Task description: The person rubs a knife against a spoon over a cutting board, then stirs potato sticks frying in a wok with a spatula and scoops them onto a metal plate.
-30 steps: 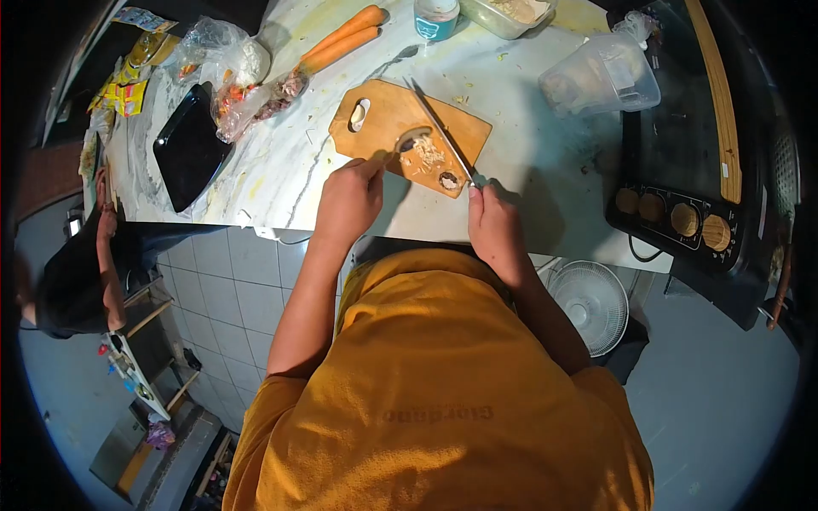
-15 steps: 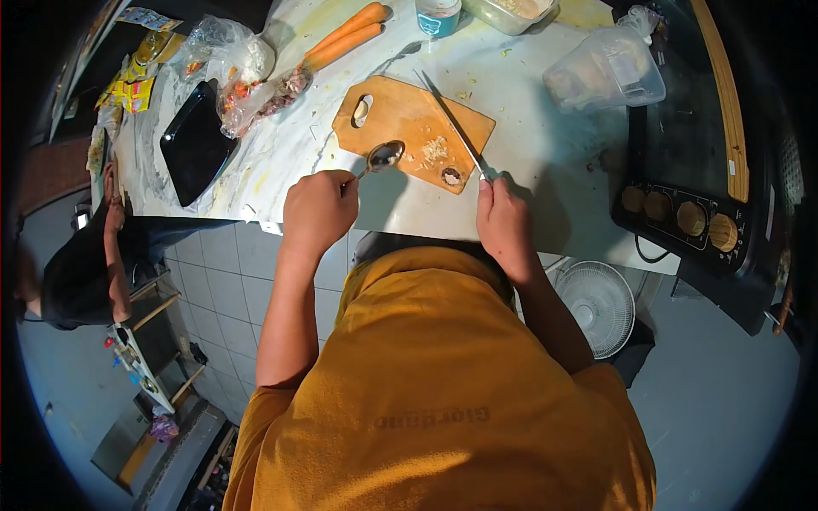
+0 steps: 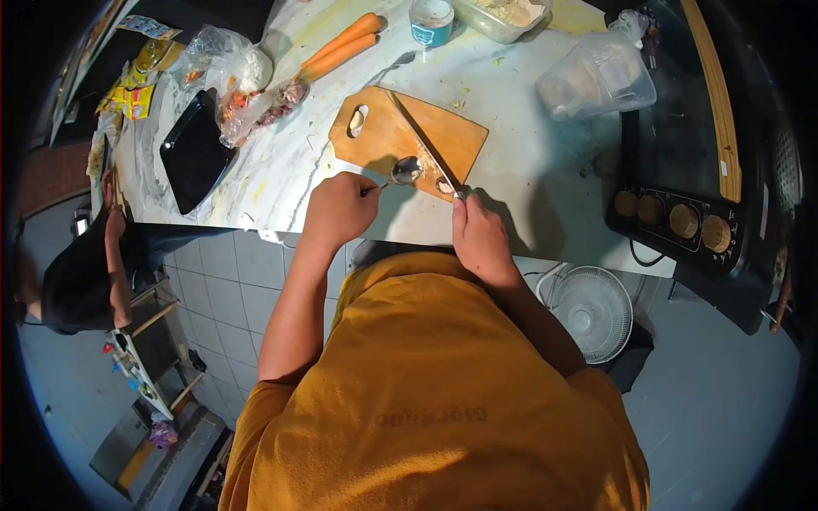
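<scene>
My left hand (image 3: 341, 207) is closed on the handle of a metal spoon (image 3: 404, 169), whose bowl sits over the lower part of a wooden cutting board (image 3: 375, 128). In my right hand (image 3: 481, 232) is a knife (image 3: 423, 141), its blade lying slantwise across the board. Chopped pale bits, perhaps garlic (image 3: 425, 175), are between the spoon and the blade, partly hidden by both. A whole pale clove (image 3: 356, 122) rests at the board's handle hole. A small round piece (image 3: 444, 185) lies near the board's lower edge, partly covered by the knife.
Two carrots (image 3: 345, 47), plastic bags of food (image 3: 256, 102) and a black tray (image 3: 192, 153) lie to the left. A blue-white cup (image 3: 431, 24) and plastic tub (image 3: 503, 19) stand behind. Right are a clear container (image 3: 596, 77) and a black appliance with knobs (image 3: 683, 220). Another person (image 3: 81, 272) is far left.
My right hand and the knife have moved left, bringing the blade over the chopped bits. My left hand and the spoon have shifted right and slightly nearer me, toward the blade.
</scene>
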A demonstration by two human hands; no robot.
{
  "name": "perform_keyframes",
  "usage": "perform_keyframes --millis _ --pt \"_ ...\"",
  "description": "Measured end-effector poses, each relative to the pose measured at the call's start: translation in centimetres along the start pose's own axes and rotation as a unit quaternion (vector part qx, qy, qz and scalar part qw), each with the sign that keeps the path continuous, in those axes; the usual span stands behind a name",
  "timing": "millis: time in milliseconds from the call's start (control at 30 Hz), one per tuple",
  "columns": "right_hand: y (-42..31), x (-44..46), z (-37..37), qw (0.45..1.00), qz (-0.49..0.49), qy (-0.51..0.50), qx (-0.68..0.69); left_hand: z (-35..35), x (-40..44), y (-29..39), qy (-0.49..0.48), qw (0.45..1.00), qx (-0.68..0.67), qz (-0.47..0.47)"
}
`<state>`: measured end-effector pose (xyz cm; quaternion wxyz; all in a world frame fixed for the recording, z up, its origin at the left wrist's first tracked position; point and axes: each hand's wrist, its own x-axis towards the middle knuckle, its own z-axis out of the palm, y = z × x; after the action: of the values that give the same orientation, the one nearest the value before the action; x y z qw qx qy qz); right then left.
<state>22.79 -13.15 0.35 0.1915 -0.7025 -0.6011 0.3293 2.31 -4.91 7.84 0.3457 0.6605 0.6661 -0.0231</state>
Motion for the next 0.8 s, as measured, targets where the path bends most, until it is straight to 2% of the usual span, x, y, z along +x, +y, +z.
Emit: perform_keyframes --millis 133,400,500,567,667,733,800 --pt "-0.1 -0.1 0.0 1.0 -0.019 0.004 0.001 0.8 0.8 -1.0 -0.002 1.0 -0.014 0.008" --pt "-0.7 0.1 -1.2 0.996 -0.068 0.045 -0.024 3.1 2.0 -5.2 -0.031 0.971 -0.235 0.012" --pt "-1.3 0.0 -2.2 0.997 -0.056 0.047 0.003 3.0 1.9 -6.0 -0.053 0.96 -0.276 0.0" --pt "-1.4 0.1 -2.6 0.999 0.003 0.004 0.041 2.4 1.6 -6.0 -0.061 0.955 -0.289 -0.01" --pt "-1.9 0.3 -3.2 0.997 0.049 -0.001 0.065 0.8 1.0 -5.6 -0.072 0.946 -0.315 -0.032" --pt "-1.4 0.6 -3.2 0.997 0.044 0.001 0.067 0.0 1.2 -5.8 -0.061 0.939 -0.336 -0.043" --pt "-0.9 0.9 -3.0 0.996 0.044 0.005 0.075 -0.9 1.5 -6.1 -0.074 0.936 -0.345 -0.013"
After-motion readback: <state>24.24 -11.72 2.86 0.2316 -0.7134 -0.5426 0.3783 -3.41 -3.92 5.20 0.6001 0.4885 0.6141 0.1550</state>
